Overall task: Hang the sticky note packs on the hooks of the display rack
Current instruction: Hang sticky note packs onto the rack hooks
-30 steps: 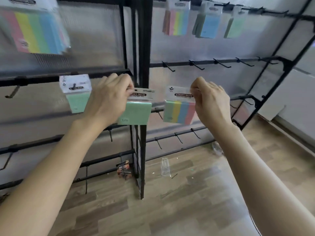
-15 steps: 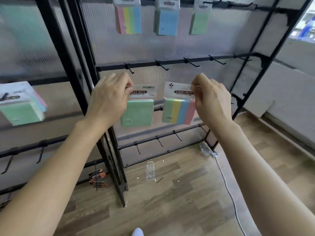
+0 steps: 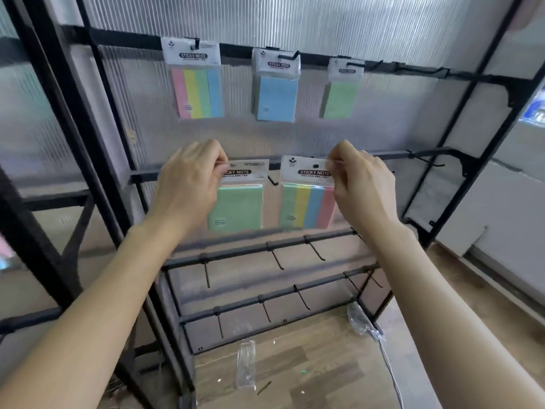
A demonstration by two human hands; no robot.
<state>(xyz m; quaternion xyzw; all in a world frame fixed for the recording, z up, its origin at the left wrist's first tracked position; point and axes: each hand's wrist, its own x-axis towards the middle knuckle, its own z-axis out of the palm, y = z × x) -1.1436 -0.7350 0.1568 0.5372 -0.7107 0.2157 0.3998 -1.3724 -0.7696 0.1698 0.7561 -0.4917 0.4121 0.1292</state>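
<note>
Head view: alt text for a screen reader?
The left hand pinches a green pack and the right hand a striped pack of sticky notes by their header cards, held up at the second bar of the display rack. Three more packs hang from hooks on the top bar.

A shop-style display corner is indicated: packaged sticky note packs (image 3: 197, 81) are hung at 12 o'clock on a black hooked rack (image 3: 236, 54), backed by ribbed panels (image 3: 295, 19), above wood-look flooring (image 3: 309, 364).

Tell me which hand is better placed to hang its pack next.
Probably right: the right hand holds the striped pack with its hang hole uncovered, beside a free hook; the green pack's hole is not visible.
</note>
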